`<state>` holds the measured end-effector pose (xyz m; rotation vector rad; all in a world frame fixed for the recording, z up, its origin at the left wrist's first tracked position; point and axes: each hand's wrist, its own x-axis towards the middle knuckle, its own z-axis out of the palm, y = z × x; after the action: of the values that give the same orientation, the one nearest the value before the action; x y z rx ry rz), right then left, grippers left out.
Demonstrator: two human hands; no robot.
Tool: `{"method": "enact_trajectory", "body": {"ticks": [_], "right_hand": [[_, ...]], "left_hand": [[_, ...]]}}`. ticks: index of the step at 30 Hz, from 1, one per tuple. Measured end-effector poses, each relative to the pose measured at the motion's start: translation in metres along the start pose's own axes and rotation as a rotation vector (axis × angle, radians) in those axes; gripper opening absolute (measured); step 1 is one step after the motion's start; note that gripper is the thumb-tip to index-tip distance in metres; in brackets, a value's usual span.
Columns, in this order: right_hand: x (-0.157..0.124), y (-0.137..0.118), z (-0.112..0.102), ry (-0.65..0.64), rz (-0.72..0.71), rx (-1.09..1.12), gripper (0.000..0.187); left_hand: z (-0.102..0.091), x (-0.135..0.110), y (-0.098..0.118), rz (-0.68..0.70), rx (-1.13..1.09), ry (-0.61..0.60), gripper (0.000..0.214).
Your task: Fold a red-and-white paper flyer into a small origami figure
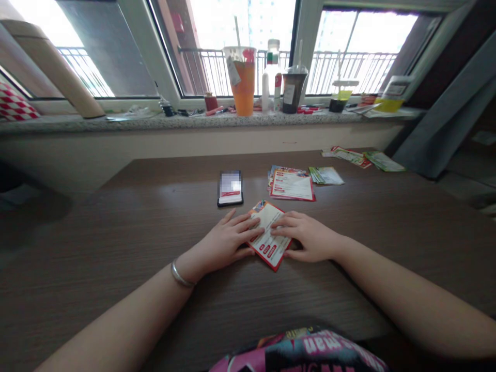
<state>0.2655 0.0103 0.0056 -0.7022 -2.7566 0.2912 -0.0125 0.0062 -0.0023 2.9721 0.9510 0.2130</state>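
Observation:
A red and white printed leaflet (268, 238) lies on the brown wooden table (116, 232) in front of me, turned at an angle. My left hand (225, 242) lies flat on its left side, fingers spread over the paper; a silver bangle is on that wrist. My right hand (306, 236) rests flat on its right side, fingertips pressing on the sheet. Both hands have their fingers stretched out.
A phone (230, 188) lies just beyond the leaflet. A stack of similar leaflets (292, 185) sits to its right, more flyers (326, 175) and papers (362, 157) further right. The stone windowsill holds an orange drink cup (243, 82), a bottle (272, 75) and a dark cup (292, 90).

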Motion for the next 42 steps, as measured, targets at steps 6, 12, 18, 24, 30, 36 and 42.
{"method": "enact_trajectory", "body": {"ticks": [6, 12, 18, 24, 30, 36, 42], "right_hand": [[-0.002, 0.002, 0.002, -0.034, -0.004, 0.024, 0.057], [-0.001, 0.003, 0.001, -0.036, 0.007, 0.044, 0.041], [0.002, -0.001, -0.005, 0.018, -0.023, 0.086, 0.027], [0.002, 0.002, -0.002, 0.059, 0.018, 0.136, 0.016], [0.002, 0.006, 0.000, 0.071, 0.051, 0.135, 0.016], [0.001, 0.006, -0.006, 0.031, 0.000, 0.175, 0.012], [-0.001, 0.007, -0.010, -0.019, -0.062, 0.246, 0.016]], "left_hand": [[0.000, 0.000, 0.000, 0.010, 0.007, -0.019, 0.047], [0.001, 0.000, -0.002, -0.002, -0.026, -0.030, 0.041], [-0.002, 0.000, -0.002, -0.005, -0.114, -0.031, 0.040], [-0.007, 0.002, 0.004, -0.007, -0.141, -0.015, 0.038], [-0.010, 0.003, 0.009, -0.020, -0.140, -0.028, 0.039], [-0.008, 0.000, 0.008, -0.070, -0.114, 0.000, 0.043], [-0.001, -0.002, 0.002, -0.053, -0.108, 0.030, 0.038]]}}
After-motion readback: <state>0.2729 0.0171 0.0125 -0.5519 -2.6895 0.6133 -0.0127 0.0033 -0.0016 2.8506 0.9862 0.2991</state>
